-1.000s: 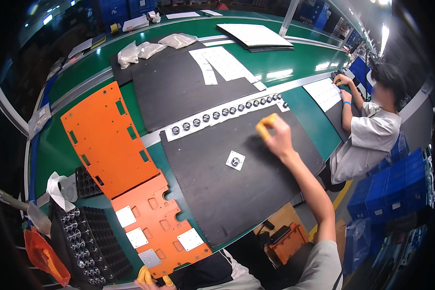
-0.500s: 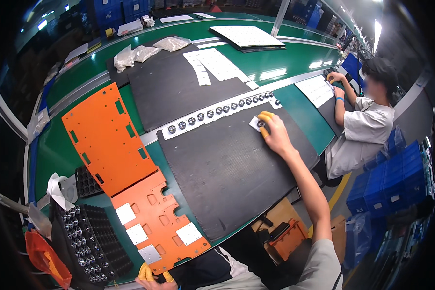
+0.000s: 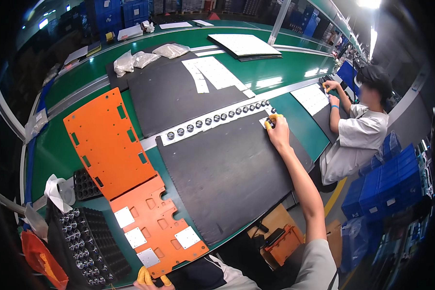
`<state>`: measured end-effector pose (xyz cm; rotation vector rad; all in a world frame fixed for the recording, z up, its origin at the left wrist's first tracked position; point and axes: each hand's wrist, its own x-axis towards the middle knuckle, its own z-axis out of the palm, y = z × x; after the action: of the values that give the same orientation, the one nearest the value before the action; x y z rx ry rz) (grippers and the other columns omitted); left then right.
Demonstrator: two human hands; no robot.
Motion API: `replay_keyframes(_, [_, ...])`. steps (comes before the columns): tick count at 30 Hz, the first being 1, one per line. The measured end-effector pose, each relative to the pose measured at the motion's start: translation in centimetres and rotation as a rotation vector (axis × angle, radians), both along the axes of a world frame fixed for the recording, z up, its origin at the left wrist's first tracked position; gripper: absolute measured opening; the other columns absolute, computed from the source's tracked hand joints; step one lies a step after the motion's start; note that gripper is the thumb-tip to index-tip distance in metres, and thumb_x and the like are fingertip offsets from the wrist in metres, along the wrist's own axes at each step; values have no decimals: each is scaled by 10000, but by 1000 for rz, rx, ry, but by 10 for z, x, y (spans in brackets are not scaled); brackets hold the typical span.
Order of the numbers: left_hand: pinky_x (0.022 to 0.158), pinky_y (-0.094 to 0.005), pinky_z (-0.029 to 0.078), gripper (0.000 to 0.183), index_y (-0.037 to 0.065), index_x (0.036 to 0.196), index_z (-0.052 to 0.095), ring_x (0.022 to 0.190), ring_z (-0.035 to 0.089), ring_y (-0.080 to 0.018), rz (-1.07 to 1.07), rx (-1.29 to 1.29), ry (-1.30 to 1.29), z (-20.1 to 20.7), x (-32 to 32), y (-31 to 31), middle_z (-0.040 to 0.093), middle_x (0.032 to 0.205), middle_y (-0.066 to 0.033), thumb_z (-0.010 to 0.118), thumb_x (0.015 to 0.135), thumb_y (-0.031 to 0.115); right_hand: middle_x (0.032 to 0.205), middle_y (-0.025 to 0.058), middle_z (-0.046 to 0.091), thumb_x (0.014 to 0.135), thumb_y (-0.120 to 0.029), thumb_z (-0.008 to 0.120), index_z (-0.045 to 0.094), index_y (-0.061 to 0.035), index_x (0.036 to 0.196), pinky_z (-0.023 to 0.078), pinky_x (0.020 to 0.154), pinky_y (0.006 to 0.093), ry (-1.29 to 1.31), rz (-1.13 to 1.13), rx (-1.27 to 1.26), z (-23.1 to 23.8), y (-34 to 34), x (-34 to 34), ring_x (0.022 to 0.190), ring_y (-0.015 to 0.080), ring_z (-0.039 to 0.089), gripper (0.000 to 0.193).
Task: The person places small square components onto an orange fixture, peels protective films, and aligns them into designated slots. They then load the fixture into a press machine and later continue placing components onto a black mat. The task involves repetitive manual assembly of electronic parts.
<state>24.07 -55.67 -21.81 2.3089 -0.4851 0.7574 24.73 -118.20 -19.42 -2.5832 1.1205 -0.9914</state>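
My right hand (image 3: 279,133), with yellow finger covers, is closed on a small white plate with a black round piece (image 3: 267,123) at the far right of the black mat (image 3: 227,179). Just beyond it, a row of black round pieces (image 3: 208,122) sits on white plates along the mat's far edge. My left hand (image 3: 152,281), also in yellow finger covers, is at the near corner of the lower orange board (image 3: 166,251). Its visible fingers are apart; the lower frame edge cuts off the rest. Square white plates (image 3: 187,238) lie in that board.
A taller orange board (image 3: 106,142) adjoins the lower one. Left of them is a black tray of shiny round parts (image 3: 84,246). Plastic bags (image 3: 145,59) and white sheets (image 3: 220,72) lie beyond the mat. At right, a co-worker (image 3: 360,121) handles a white sheet.
My right hand has moved slightly right with the small white plate, close to the row's right end. My left hand stays by the orange board's corner. The whole view has shifted a little.
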Motion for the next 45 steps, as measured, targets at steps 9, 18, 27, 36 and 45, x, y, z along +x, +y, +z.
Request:
replay_keyframes(9, [894,-528,450,452,-43,1096,688,980,623,-403,28,21,-17,0,-1,0,696,1115,-190,656,944,382,1417,181,497,815,-152,784,671,-31,1017,383,1091,456,16,6,-255,1,-23,11,1317,369,436,261])
replay_keyframes(18, [908,-532,441,484,-38,1102,691,984,627,-398,35,25,-10,-7,-5,0,699,1118,-185,625,963,421,1375,204,513,790,-148,794,634,12,1141,398,1051,449,45,13,-267,-1,-36,17,1280,363,463,418])
replay_keyframes(27, [909,-531,439,504,-39,1104,689,982,630,-397,62,37,-14,-6,-8,1,700,1119,-185,610,972,441,1300,257,521,836,-185,791,395,81,1427,439,1006,449,-24,-10,-99,-1,-35,31,1201,414,503,759])
replay_keyframes(36, [902,-525,443,516,-50,1105,685,983,627,-403,32,48,-20,-5,-5,-2,696,1121,-192,600,976,443,1251,240,574,913,-223,702,502,47,1356,431,1002,467,-43,-10,-205,6,-40,22,1164,403,541,555])
replay_keyframes(45, [904,-521,443,528,-55,1112,679,991,626,-403,64,76,-20,-6,-7,-1,694,1126,-195,580,985,448,1125,213,682,783,85,474,700,-3,1086,473,988,442,150,244,-39,37,-84,52,1119,386,618,388])
